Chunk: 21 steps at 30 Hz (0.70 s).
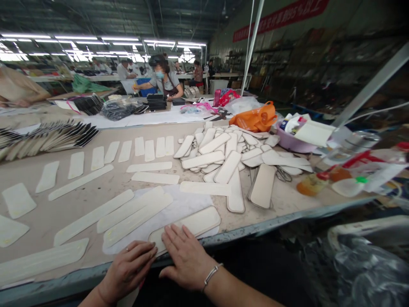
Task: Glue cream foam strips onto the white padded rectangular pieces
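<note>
A long cream panel with rounded ends and a dark edge [201,221] lies on a white sheet [191,200] at the table's front edge. My right hand [183,251] rests flat on its near left part, fingers stretched out. At the panel's left end, my left hand [132,264] has its fingers bent and pressed together on the edge, with the thumb out of sight. Beside them lie long cream strips [137,217], some with yellowish smears. A small whitish piece shows below my left wrist, mostly hidden.
A heap of cream panels [217,149] fills the middle right, with a short stack [262,185] and scissors [283,174] beside it. Bottles, a purple basin [294,143] and an orange bag [255,118] stand right. Short pieces [76,165] lie in rows left. A co-worker [164,79] sits opposite.
</note>
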Each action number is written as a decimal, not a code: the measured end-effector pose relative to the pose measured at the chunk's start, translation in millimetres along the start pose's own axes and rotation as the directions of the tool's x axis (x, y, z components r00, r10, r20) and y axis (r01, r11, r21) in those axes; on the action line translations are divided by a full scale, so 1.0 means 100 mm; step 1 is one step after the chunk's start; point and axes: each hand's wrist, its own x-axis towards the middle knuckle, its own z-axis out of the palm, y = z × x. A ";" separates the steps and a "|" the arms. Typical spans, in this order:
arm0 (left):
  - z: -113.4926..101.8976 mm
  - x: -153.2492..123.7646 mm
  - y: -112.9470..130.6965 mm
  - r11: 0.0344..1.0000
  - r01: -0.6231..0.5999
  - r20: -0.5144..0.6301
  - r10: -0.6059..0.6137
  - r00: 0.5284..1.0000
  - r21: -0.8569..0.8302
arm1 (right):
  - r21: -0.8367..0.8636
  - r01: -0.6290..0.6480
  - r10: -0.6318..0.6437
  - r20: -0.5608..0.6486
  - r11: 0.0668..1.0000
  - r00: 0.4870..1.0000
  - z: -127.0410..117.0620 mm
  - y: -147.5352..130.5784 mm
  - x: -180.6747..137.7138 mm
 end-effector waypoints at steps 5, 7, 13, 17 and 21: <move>0.03 -0.07 -0.05 1.000 0.014 0.058 -0.015 0.998 0.009 | -0.060 -0.119 0.122 0.055 0.991 0.991 -0.02 0.15 -0.08; 0.04 -0.09 -0.06 0.999 0.034 0.069 -0.034 0.997 0.002 | -0.105 -0.211 0.217 0.049 0.972 0.975 -0.11 0.30 -0.16; 0.03 -0.07 0.00 0.996 0.076 0.054 -0.074 0.996 -0.036 | -0.280 -0.466 0.472 -0.052 0.839 0.880 -0.22 0.68 -0.48; 0.00 -0.08 0.04 0.985 0.142 0.028 -0.140 0.990 -0.101 | -0.339 -0.486 0.482 -0.101 0.806 0.870 -0.16 0.76 -0.54; -0.09 -0.14 0.09 0.947 0.280 -0.126 -0.300 0.945 -0.156 | -0.350 -0.474 0.462 -0.123 0.808 0.878 -0.12 0.76 -0.53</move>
